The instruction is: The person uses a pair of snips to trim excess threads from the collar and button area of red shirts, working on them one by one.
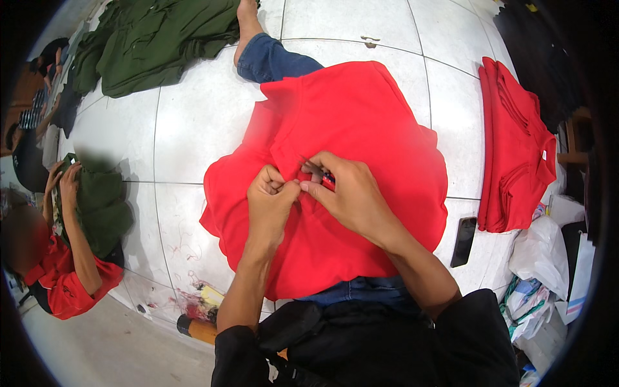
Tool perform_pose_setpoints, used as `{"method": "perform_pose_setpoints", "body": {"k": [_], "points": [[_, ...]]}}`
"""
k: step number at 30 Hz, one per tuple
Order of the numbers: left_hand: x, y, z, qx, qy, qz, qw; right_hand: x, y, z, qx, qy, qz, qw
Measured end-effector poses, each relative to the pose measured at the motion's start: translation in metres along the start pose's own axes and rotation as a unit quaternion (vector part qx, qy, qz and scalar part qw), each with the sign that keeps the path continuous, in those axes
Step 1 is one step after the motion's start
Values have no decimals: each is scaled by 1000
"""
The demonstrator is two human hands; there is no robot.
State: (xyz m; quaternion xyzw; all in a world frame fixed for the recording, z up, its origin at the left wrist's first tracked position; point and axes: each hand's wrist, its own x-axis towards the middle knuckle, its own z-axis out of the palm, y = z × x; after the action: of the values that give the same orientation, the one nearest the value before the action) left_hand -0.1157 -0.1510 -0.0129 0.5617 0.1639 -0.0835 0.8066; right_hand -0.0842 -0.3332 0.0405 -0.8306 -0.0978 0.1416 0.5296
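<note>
A red garment (361, 116) lies spread over my lap and legs. My left hand (274, 198) is closed, pinching a fold of it near the middle. Close beside it, almost touching the left fingertips, my right hand (351, 193) is closed around a small pair of thread snips (327, 179) with dark blades and a coloured grip. The fingers partly cover the snips, so whether the blades are apart is hard to see. Both hands rest low over the cloth.
Folded red shirts (509, 161) are stacked at right, with a black phone (463, 242) nearby and plastic bags (541, 251) beyond. Dark green garments (161, 48) lie at far left. Another person in red (71, 277) handles a green garment (100, 206). Thread scraps (196, 300) litter the tiles.
</note>
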Motion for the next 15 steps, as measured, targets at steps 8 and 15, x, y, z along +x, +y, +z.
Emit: {"method": "perform_pose_setpoints", "body": {"k": [8, 15], "points": [[0, 12, 2, -38, -76, -37, 996, 10, 11, -2, 43, -1, 49, 998], [18, 33, -18, 162, -133, 113, 971, 48, -34, -2, -95, 61, 1, 994]]}}
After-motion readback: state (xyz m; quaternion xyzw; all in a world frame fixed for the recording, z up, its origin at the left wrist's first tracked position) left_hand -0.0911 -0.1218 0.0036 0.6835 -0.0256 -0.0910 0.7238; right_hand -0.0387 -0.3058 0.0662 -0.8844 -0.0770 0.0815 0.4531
